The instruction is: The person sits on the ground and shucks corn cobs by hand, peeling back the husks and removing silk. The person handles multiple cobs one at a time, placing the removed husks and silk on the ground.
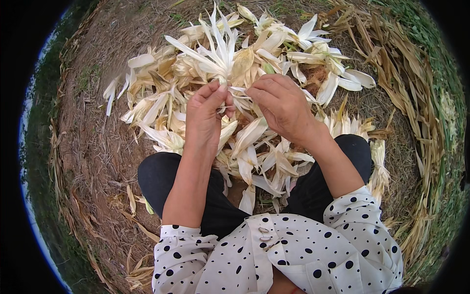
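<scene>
My left hand [210, 101] pinches the gathered base of a fan of pale corn husks [220, 60], whose long white leaves spread up and away from me. To its right, my right hand [281, 103] has its fingertips closed on a thin white husk strip [239, 89] that runs across to the bundle's base. The strip's far end is hidden by my right fingers. Beneath both hands lies a loose pile of dry corn husks [251, 134], some still layered together, with brown corn silk [316, 75] among them.
By my right knee [354, 150] are bunched husks [343, 123] and a tied husk bundle [379, 165]. Dry corn stalks [407, 84] form a long row at the right, with green grass [433, 47] beyond. Straw-strewn soil [102, 147] spreads to the left.
</scene>
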A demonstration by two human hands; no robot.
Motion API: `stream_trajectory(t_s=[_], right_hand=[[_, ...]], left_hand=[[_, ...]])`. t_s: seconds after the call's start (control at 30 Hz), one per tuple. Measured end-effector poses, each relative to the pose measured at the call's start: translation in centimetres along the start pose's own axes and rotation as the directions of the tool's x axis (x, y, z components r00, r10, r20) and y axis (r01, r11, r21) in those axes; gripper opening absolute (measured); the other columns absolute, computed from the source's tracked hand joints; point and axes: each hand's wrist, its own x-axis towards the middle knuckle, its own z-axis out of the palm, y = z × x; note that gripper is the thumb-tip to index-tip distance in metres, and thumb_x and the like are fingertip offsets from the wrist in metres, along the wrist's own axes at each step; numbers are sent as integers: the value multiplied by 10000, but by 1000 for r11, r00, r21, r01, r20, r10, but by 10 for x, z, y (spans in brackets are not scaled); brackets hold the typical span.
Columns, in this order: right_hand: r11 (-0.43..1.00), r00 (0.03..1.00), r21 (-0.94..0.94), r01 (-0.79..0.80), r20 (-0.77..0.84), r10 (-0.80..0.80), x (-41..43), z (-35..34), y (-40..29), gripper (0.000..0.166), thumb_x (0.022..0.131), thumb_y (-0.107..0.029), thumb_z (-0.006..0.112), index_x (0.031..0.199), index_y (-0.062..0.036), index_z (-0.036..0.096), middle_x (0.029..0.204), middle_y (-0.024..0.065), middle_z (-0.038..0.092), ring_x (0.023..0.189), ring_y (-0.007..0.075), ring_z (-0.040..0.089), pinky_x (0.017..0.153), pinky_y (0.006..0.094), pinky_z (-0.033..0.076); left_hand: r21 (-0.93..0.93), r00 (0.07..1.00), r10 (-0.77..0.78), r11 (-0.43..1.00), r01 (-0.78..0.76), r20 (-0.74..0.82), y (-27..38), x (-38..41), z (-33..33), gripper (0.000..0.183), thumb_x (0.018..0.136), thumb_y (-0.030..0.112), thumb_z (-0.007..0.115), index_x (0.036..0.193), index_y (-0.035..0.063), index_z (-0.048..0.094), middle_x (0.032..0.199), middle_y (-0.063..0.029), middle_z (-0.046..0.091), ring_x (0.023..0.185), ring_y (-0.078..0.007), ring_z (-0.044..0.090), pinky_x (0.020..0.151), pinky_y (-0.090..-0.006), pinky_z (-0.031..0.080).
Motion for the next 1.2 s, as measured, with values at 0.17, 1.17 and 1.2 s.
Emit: stream_trajectory(t_s=[0.17,1.17,1.2], right_hand=[[998,997,-8,-58,-50,57,3,1,-6,249,711,-70,641,956,-40,605,876,85,599,869,256,561,744,355,431],[476,747,594,-649,377,547,-1,-4,1,178,867,-139,584,817,29,607,671,-19,550,639,41,442,569,226,391],[484,751,593,-643,367,549,-1,-4,2,183,869,-143,582,809,29,603,668,-21,546,636,40,437,567,226,387]], left_hand=[[-6,999,-36,999,36,27,-2,0,0,85,844,108,621,874,43,576,683,-43,585,590,-123,542,537,-245,419],[75,994,-61,996,55,87,-6,-6,7,103,845,121,624,899,40,588,690,-40,594,599,-128,544,549,-242,413],[73,994,-59,996,53,88,-6,-6,7,101,845,118,624,898,40,588,691,-42,594,599,-130,546,549,-242,414]])
